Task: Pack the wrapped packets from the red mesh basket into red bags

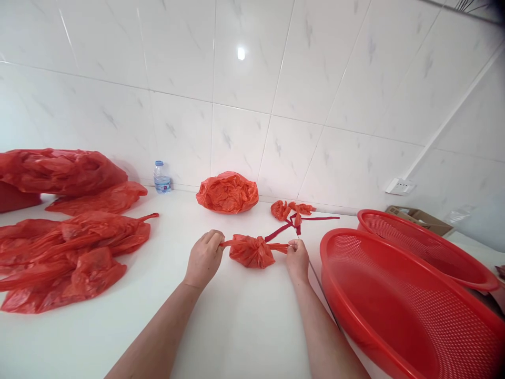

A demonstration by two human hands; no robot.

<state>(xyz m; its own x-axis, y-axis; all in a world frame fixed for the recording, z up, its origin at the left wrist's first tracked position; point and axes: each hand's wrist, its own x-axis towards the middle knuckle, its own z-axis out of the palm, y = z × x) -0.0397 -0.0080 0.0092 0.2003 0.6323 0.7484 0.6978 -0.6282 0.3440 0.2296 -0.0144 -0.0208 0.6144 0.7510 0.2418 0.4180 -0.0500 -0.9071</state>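
Observation:
A small red plastic bag (252,251), gathered and twisted at its neck, lies on the white table between my hands. My left hand (205,258) is closed on one end of the bag, pulled out to the left. On the other side, my right hand (297,259) pinches the opposite end between thumb and fingers. Both ends are stretched nearly level across the top of the bag. Just behind lie dark red strips (292,223) and a crumpled red plastic piece (281,210). What is inside the bag is hidden.
Large red plastic bags (74,252) cover the table's left side. A rounded red bag (227,193) and a water bottle (162,178) stand near the tiled wall. On the right are two red perforated baskets (379,295), with a cardboard box (418,218) behind and a wall socket (400,186) above.

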